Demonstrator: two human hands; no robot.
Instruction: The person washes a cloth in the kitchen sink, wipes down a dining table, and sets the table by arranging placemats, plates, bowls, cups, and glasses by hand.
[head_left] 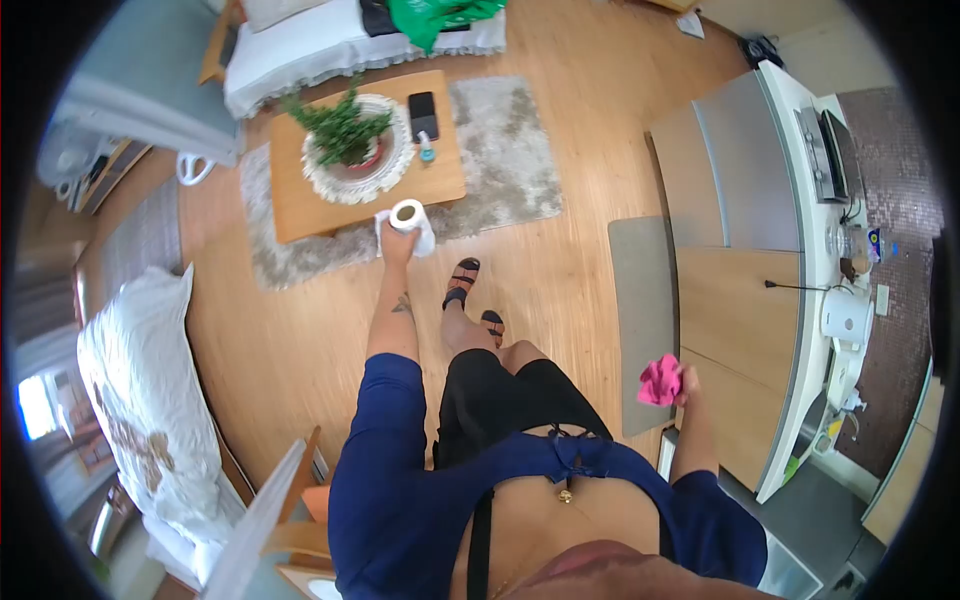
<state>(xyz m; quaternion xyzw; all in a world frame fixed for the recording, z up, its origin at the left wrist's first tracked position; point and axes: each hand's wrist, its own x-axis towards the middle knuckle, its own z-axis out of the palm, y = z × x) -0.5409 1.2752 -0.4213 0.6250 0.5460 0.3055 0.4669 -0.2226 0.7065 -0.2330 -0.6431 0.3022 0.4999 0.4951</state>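
Paper towel roll (418, 219) up in the left hand (400, 243), white and hollow-cored, held out by the near edge of the wooden coffee table (290, 202)! The left fingers wrap close round its side, narrow on the grip, their tips partly hidden. Over on the other flank, the right hand (689, 386) has a crumpled pink cloth (659, 381) bunched in curled fingers, out beside the kitchen cabinets (735, 300). So the tally: both things are in hand, neither is set down, and the cloth sits well apart from roll and table alike; how much remains can't be told from here. Now the roll's line: its open core faces up at the camera, so the long axis looks roughly upright, seen almost end-on, any slight tilt hard to read. Loose white paper (427, 241) hangs beside the hand. Beyond, on the tabletop, a potted plant (347, 130) stands on a lace doily (345, 193), with a black phone (424, 114) and a small bottle (426, 153) nearby, none of them touched.
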